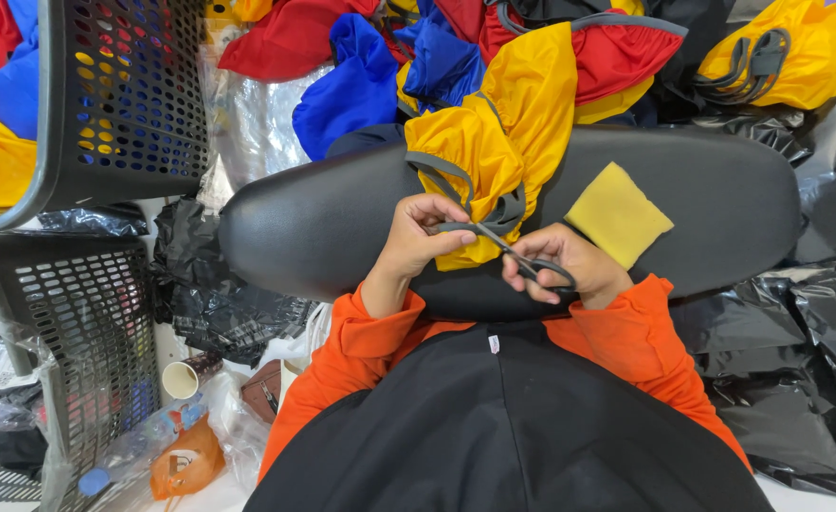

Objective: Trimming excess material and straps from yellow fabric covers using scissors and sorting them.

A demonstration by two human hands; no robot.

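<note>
Head view, looking down over an orange-sleeved lap. Centre: black padded board point(342, 218), long and oval, lying across the knees. On it at twelve o'clock, a yellow fabric piece point(503, 142) with a grey strap point(508, 213) sewn along its edge, draped toward the person. Left hand point(422, 232), fingers closed, pinching the grey strap and pressing the yellow fabric to the board. Right hand point(569, 265), at four o'clock from the left, fingers curled through the loops of black scissors point(522, 258); blades point to ten o'clock and meet the strap just beside the left fingertips; whether the blades stand apart cannot be told. Small yellow folded square point(617, 213), at one o'clock from the right hand, flat on the board, apart from both hands. Beyond the board, twelve o'clock: heap of red, blue and yellow garments point(380, 66). At nine to ten o'clock: grey perforated baskets point(124, 104), one holding coloured cloth. At three and eight o'clock: crumpled black plastic bags point(797, 351). At seven o'clock, on the floor: paper cup point(181, 379).
</note>
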